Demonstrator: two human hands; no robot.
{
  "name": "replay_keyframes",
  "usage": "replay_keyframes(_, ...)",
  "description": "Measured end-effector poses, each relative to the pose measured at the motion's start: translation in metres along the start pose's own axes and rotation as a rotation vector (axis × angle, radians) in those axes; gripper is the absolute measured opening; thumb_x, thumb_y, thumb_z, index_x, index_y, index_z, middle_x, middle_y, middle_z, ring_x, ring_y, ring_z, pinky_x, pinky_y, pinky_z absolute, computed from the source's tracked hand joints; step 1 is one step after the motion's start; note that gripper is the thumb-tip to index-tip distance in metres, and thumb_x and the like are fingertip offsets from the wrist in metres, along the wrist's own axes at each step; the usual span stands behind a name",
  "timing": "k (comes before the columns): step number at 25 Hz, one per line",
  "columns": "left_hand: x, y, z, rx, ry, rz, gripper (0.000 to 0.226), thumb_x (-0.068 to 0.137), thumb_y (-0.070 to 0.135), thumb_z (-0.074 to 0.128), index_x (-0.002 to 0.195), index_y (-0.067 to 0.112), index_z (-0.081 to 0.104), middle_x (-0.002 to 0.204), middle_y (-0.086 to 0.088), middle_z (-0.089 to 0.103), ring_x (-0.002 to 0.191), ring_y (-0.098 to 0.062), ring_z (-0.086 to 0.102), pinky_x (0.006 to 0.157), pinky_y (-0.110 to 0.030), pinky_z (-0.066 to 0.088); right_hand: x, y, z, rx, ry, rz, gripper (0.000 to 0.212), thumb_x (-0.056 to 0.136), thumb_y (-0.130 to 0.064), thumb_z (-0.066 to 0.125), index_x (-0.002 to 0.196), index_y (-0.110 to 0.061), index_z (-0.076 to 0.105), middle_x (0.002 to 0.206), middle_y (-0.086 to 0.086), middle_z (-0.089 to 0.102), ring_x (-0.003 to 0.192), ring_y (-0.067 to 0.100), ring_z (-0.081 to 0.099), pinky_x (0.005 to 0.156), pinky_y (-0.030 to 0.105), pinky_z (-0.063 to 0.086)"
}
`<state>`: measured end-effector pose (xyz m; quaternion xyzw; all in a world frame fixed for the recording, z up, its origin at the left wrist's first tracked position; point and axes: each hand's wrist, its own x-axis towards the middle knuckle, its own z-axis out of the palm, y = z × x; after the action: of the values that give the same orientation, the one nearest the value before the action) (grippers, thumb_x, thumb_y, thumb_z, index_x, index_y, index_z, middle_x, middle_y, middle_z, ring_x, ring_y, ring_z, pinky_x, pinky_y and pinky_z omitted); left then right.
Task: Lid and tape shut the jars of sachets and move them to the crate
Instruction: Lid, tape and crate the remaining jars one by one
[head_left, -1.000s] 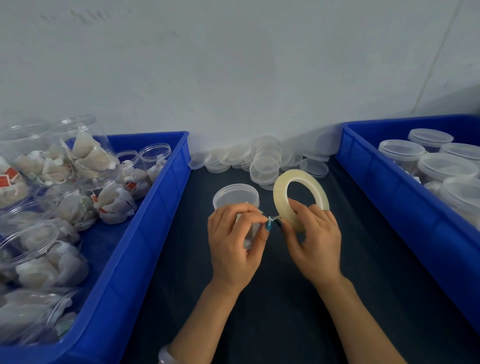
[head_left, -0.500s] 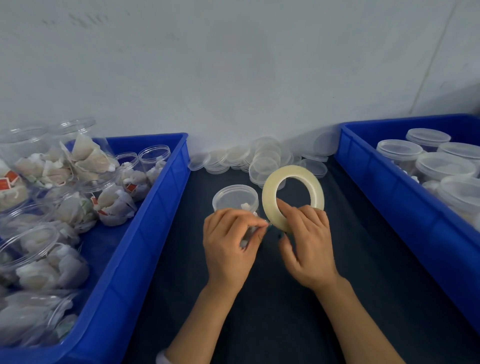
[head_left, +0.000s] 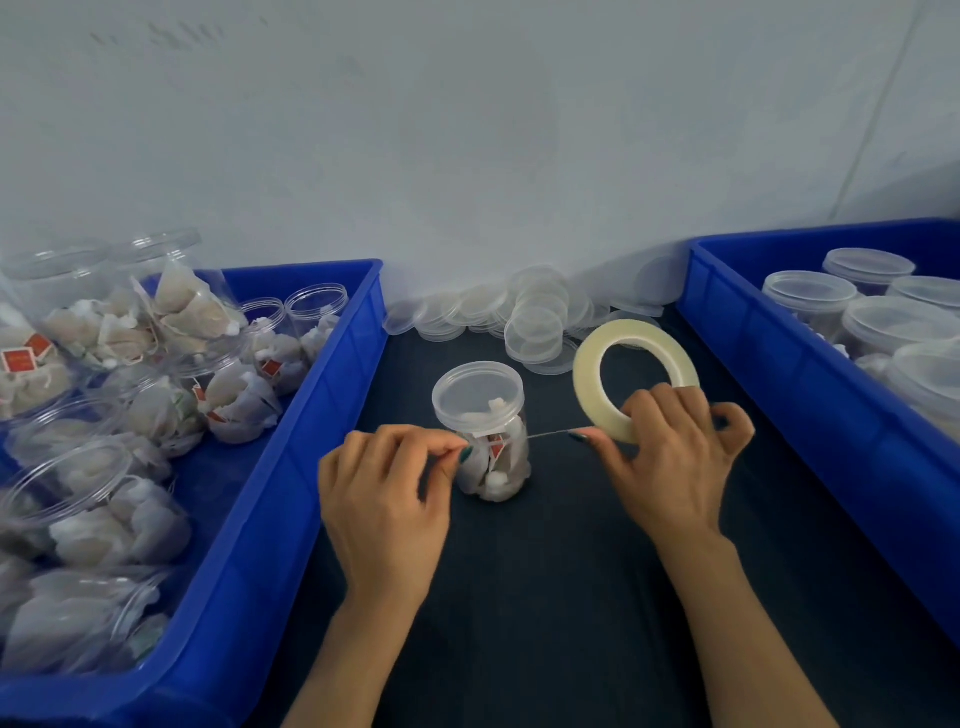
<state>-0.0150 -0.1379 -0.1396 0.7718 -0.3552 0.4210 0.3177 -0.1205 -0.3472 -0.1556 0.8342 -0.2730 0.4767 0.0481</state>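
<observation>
Soft, even, cool daylight with faint shadows; wide-angle bending at the edges; slight blur throughout, no strong glare.

The jar (head_left: 485, 441) stands on the table (head_left: 545, 597): left crate (head_left: 291, 467) to its left, right crate (head_left: 779, 389) to its right, loose lids (head_left: 535, 332) behind. Before it, the tape strip (head_left: 550, 433) spans from my left hand (head_left: 384, 499) to the tape roll (head_left: 587, 384) in my right hand (head_left: 670, 467).
</observation>
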Motion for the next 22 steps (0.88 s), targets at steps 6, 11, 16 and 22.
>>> replay_keyframes(6,-0.001,-0.012,-0.001,-0.102,-0.068,-0.219,0.005,0.087,0.023,0.071,0.092,0.024,0.071,0.087,0.013,0.067,0.073,-0.012,0.05,0.063,-0.036,0.042,0.004,-0.002,0.006,0.031,-0.132,0.083,0.065,0.082,-0.078,0.035,0.078,-0.017,0.056,0.08,-0.003,0.056,0.087,0.022,0.052,0.087,0.042,0.025)
replay_keyframes(11,0.004,-0.016,0.007,-0.136,-0.12,-0.342,0.023,0.084,0.019,0.076,0.103,0.027,0.067,0.086,0.019,0.062,0.073,-0.009,0.049,0.062,-0.038,0.045,0.009,-0.009,0.011,0.056,-0.172,0.107,0.064,0.083,-0.078,0.035,0.078,-0.018,0.056,0.079,-0.005,0.054,0.088,0.021,0.05,0.084,0.039,0.023)
replay_keyframes(16,0.011,-0.022,0.023,-0.25,-0.138,-0.456,0.025,0.087,0.02,0.073,0.109,0.025,0.061,0.095,0.018,0.061,0.078,-0.008,0.05,0.064,-0.03,0.045,0.015,-0.018,0.017,0.096,-0.188,0.123,0.062,0.083,-0.078,0.036,0.082,-0.02,0.058,0.082,-0.006,0.055,0.091,0.019,0.049,0.084,0.04,0.023)
replay_keyframes(22,0.012,-0.027,0.04,-0.827,-0.382,-0.511,0.069,0.084,0.053,0.068,0.141,0.023,0.044,0.142,0.016,0.048,0.129,-0.003,0.05,0.107,-0.028,0.043,0.025,-0.02,0.02,0.14,-0.169,0.128,0.06,0.085,-0.076,0.037,0.086,-0.021,0.059,0.086,-0.006,0.058,0.091,0.019,0.049,0.083,0.04,0.022)
